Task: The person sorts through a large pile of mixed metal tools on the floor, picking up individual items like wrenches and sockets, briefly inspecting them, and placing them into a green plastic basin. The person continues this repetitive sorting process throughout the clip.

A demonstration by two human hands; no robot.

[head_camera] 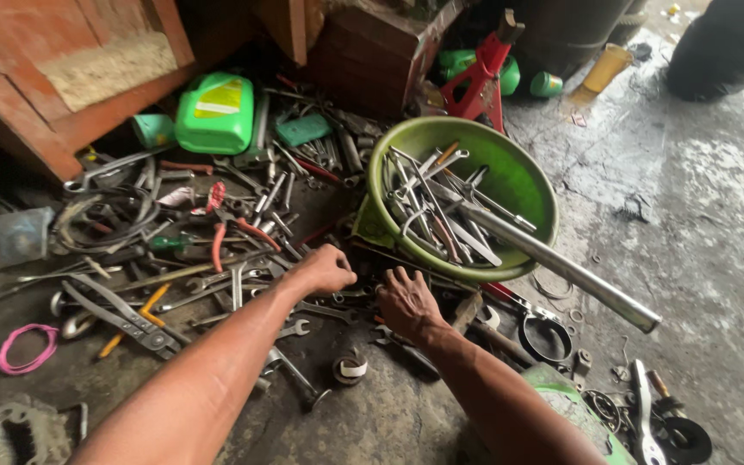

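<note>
Both my hands reach into a pile of wrenches and spanners (243,284) spread on the dirty floor. My left hand (325,269) is curled with its knuckles up, fingers down among the tools; what it grips is hidden. My right hand (406,303) rests palm down with fingers spread on the tools just below the green basin (523,176). The basin leans tilted and holds several spanners and a long steel pipe (561,267) that sticks out to the right.
A green plastic jug (215,112) and a red jack stand (482,73) stand at the back by wooden boxes. Red-handled pliers (226,228), large cutters (118,314), a pink wire loop (23,349) and metal rings (544,336) lie around. A person's dark-clothed leg (729,43) is at the top right.
</note>
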